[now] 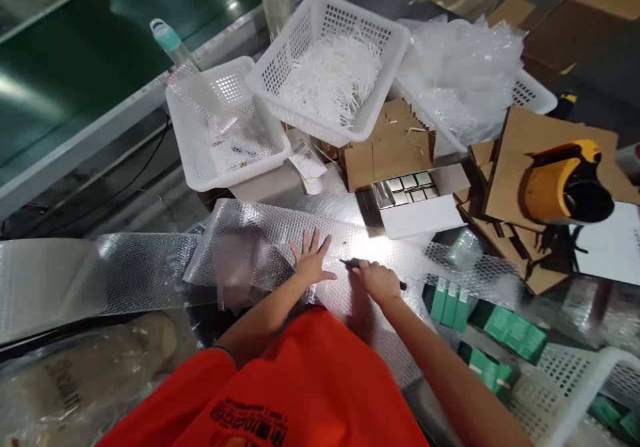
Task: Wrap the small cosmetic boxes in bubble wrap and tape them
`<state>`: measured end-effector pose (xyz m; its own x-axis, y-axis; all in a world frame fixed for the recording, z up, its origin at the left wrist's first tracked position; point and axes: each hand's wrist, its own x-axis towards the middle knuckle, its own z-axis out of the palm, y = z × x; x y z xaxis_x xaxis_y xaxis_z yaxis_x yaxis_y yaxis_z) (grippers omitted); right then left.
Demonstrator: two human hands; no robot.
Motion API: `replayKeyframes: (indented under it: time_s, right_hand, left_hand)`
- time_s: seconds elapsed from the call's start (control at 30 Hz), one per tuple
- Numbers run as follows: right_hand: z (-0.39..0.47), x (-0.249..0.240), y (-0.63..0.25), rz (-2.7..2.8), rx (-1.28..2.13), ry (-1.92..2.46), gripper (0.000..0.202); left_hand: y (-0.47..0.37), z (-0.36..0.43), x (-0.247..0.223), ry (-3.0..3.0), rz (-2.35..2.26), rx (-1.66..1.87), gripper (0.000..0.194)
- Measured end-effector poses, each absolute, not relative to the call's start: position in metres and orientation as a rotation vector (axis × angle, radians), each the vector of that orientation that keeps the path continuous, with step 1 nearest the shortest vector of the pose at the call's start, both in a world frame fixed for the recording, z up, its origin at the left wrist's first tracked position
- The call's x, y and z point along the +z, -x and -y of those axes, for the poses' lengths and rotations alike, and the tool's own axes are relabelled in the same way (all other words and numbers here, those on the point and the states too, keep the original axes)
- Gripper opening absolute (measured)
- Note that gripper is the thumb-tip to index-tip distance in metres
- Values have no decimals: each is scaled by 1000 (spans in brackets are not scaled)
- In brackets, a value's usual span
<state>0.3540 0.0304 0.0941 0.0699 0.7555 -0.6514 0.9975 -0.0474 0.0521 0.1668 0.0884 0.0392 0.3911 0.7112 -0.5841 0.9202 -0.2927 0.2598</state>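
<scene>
My left hand [311, 260] lies flat on a sheet of clear bubble wrap [260, 234], its fingers spread apart. Just to the right, my right hand [379, 282] is closed around a slim black utility knife [353, 262]. The knife's thin tip points left, toward my left hand, and is low over the bubble wrap; whether it touches the film I cannot tell. Under both hands the wrap covers a shiny metal table [325, 200].
Behind the wrap stand white baskets, one with shredded paper [335, 77], another with clear plastic bags [455, 67]. An open white box [423, 217] of small silvery packs sits right of them. An orange tape dispenser [563, 184] rests on cardboard. Green boxes [515, 330] lie at lower right.
</scene>
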Motion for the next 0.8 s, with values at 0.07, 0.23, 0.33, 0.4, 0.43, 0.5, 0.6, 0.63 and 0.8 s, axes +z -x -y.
replayKeyframes:
  time_s: [0.07, 0.23, 0.33, 0.4, 0.43, 0.5, 0.6, 0.63, 0.8]
  right_hand:
    - [-36, 92, -342, -1759, -652, -1856, 42]
    - [-45, 90, -335, -1808, -645, -1851, 41]
    - [-35, 91, -359, -1767, -615, -1858, 43]
    - [-24, 92, -382, -1727, -574, -1863, 43]
    - [-18, 93, -394, -1706, -550, -1869, 43]
    - [-6, 96, -415, -1657, -508, -1882, 42]
    - [6, 100, -438, -1593, -457, -1894, 41]
    - [9, 101, -442, -1581, -447, -1893, 41]
    - [14, 104, -446, -1558, -431, -1903, 43]
  left_hand:
    - [-153, -95, 41, -2096, -1400, -503, 123]
    - [-120, -113, 44, -2114, -1417, -595, 123]
    - [-105, -122, 47, -2099, -1441, -623, 122]
    - [-99, -127, 49, -2098, -1427, -631, 122]
    - [-97, -129, 49, -2101, -1419, -635, 123]
    - [-93, -133, 51, -2109, -1411, -644, 123]
    - [-87, -139, 52, -2111, -1423, -670, 124]
    - [-85, -141, 52, -2109, -1428, -680, 125]
    - [-76, -149, 56, -2133, -1435, -693, 124]
